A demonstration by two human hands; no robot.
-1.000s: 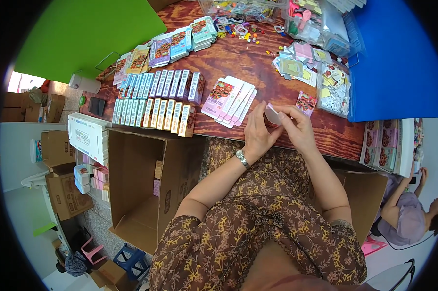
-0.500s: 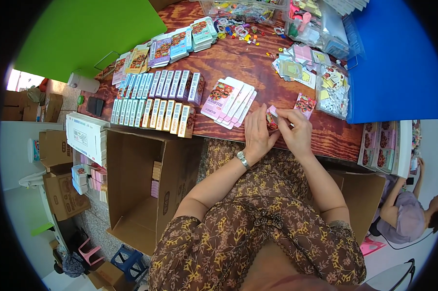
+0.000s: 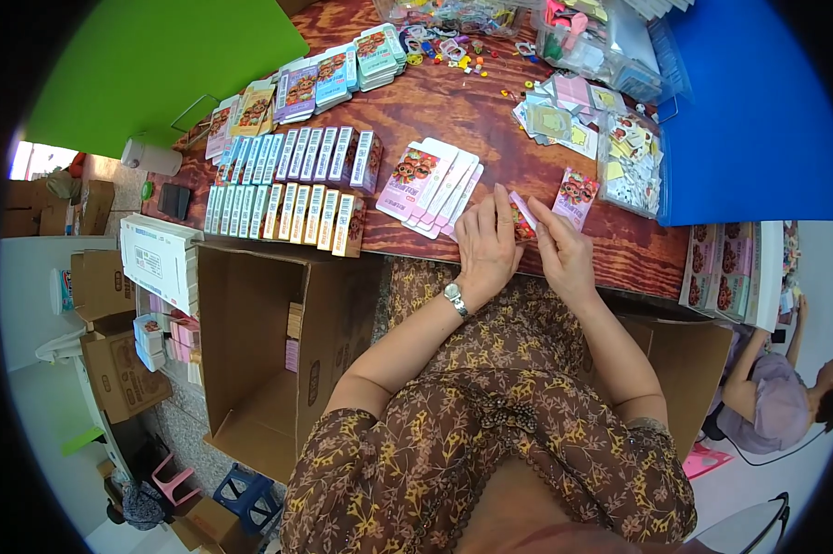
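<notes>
Between my two hands stands a small pink carton (image 3: 524, 222) with a colourful cartoon print, mostly hidden by fingers. My left hand (image 3: 486, 245), with a watch on its wrist, presses along its left side, fingers held together. From the right, my right hand (image 3: 565, 257) closes its fingers and thumb on the carton's upper edge. Just left of my left hand lies a fanned stack of flat pink cartons (image 3: 414, 189). Beyond my right hand is another pink printed carton (image 3: 577, 192), lying on the wood-grained table (image 3: 476, 111).
Two rows of filled-out small cartons (image 3: 315, 214) stand at left; stacks of flat cartons (image 3: 329, 76) lie behind them. Clear bins (image 3: 630, 171) hold small pieces at right. Green (image 3: 167, 65) and blue panels (image 3: 749, 120) flank the table. A cardboard box (image 3: 255, 342) sits below its front edge. Another person (image 3: 776, 406) is at far right.
My right hand's fingers have straightened and lowered along the carton. My left hand has shifted slightly left, its fingers more upright. The whole view has shifted a little.
</notes>
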